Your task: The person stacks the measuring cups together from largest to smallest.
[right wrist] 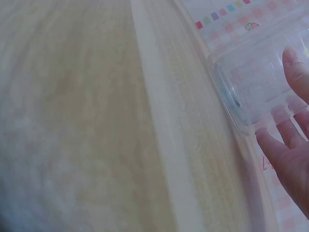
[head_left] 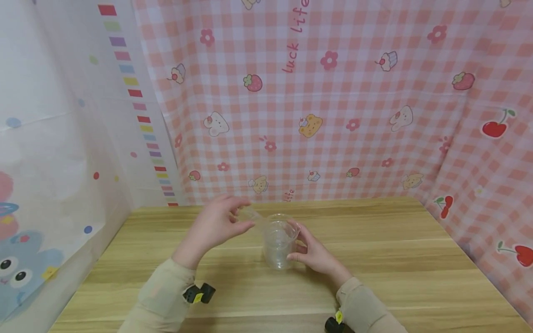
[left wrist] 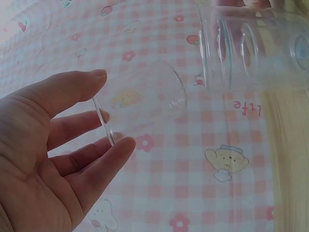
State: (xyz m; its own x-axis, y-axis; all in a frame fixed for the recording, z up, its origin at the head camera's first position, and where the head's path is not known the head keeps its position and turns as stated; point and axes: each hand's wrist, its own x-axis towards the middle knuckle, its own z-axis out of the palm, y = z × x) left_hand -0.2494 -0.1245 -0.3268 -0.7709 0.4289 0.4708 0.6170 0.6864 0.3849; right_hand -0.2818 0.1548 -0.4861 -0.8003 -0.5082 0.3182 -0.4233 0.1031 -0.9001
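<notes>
In the head view my left hand is raised to the left of a larger clear plastic cup. Its thumb and fingers pinch the rim of a small clear cup, which lies tilted sideways in the left wrist view. The larger cup stands upright on the table, and rings inside it look like other clear pieces, too transparent to tell apart. Round the right side of that cup curls my right hand, thumb in front. Fingers and thumb on the cup wall also show in the right wrist view.
A wood-grain table lies under both hands. Behind it hangs a pink checked cloth with cartoon prints; a white printed cloth closes off the left side. Dark wrist cameras sit on the sleeves.
</notes>
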